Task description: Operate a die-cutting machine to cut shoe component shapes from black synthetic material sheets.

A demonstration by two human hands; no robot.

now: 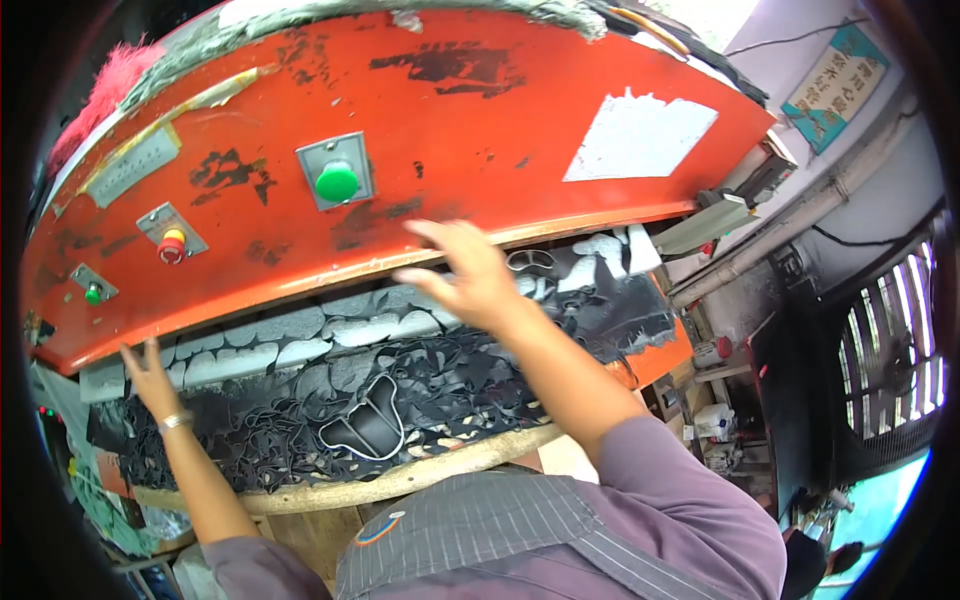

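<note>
My right hand (468, 272) is raised in front of the lower edge of an orange machine panel (470, 150), its fingers apart and nothing in them. A large green push button (337, 182) sits on that panel, up and left of the hand. At the far left my left hand (150, 383) has its fingers spread near a pale grey sheet (240, 362); whether they touch it I cannot tell. A metal-edged cutting die (396, 392) with curved sides lies on black scraps between my hands. Just right of my right hand a second cutting die (530, 262) is partly hidden.
Black offcuts (270, 430) are heaped along the bed, with a pale wooden rail (400, 487) in front. The panel also carries a red-and-yellow knob (172, 246) and a small green button (93, 294). A black fan-like grille (895, 340) and shelving stand at right.
</note>
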